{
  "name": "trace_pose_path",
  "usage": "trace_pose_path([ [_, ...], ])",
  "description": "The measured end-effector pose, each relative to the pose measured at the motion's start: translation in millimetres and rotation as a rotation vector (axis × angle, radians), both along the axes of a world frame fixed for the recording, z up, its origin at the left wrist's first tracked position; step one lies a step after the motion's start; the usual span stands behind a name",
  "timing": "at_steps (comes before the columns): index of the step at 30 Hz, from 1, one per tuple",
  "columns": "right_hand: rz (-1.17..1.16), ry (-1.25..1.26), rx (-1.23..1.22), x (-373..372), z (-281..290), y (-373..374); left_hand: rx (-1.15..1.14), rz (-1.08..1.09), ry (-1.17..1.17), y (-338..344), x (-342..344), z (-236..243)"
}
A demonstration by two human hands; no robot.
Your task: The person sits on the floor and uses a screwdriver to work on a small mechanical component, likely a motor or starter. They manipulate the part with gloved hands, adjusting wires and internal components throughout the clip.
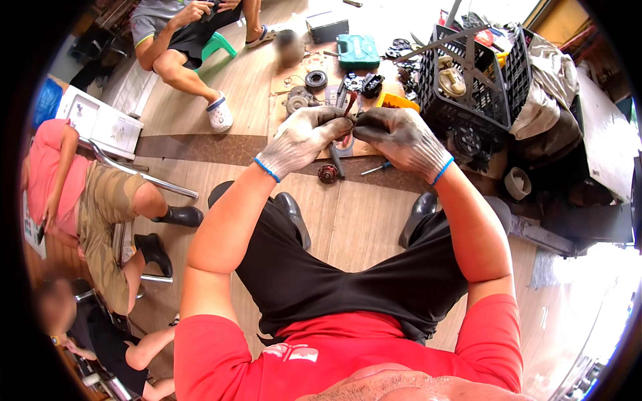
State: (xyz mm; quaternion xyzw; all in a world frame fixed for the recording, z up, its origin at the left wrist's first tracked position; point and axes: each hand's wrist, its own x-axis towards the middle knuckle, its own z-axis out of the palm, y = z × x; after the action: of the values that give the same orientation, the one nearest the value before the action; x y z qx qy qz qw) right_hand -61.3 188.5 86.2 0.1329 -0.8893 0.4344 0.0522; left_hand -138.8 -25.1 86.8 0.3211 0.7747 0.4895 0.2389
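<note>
My left hand (304, 137) and my right hand (401, 139), in whitish knit gloves with dark-stained fingers and blue cuffs, meet fingertip to fingertip above the floor. A thin dark red piece (351, 100) sticks up by my left fingertips, which pinch around it; its kind is not clear. The right fingers are pressed together, and whatever they hold is hidden. Under the hands lie a grey bar-like tool (336, 160) and a round dark red part (328, 174). A screwdriver (376, 168) with a blue handle lies beside my right hand.
Beyond my hands, cardboard holds a black ring (315, 81), a round metal part (299, 102), a yellow tray (399, 101) and a teal tool case (358, 51). Black crates (498, 115) stand at right. Several people sit at left, one on a green stool (219, 45).
</note>
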Motion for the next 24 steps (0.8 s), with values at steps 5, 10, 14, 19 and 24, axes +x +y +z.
trace_pose_path([
  [5,-0.032,-0.011,0.042,-0.7,2.4,1.7,-0.019,0.084,0.251,0.6,-1.3,-2.6],
  [10,-0.024,0.023,0.064,-1.0,1.4,1.8,0.032,0.086,0.083,-1.4,-3.2,-5.4],
  [14,-0.047,0.074,0.085,-1.2,-4.3,0.4,-0.052,0.169,0.408,-0.1,-2.1,-8.0],
  [19,-0.078,0.119,0.18,-2.0,-10.6,-4.8,-0.073,0.232,0.764,-0.2,-3.4,-23.5],
  [24,-0.13,0.077,0.235,0.7,-8.4,-9.4,-0.119,0.21,0.83,-0.7,-2.0,-23.7],
])
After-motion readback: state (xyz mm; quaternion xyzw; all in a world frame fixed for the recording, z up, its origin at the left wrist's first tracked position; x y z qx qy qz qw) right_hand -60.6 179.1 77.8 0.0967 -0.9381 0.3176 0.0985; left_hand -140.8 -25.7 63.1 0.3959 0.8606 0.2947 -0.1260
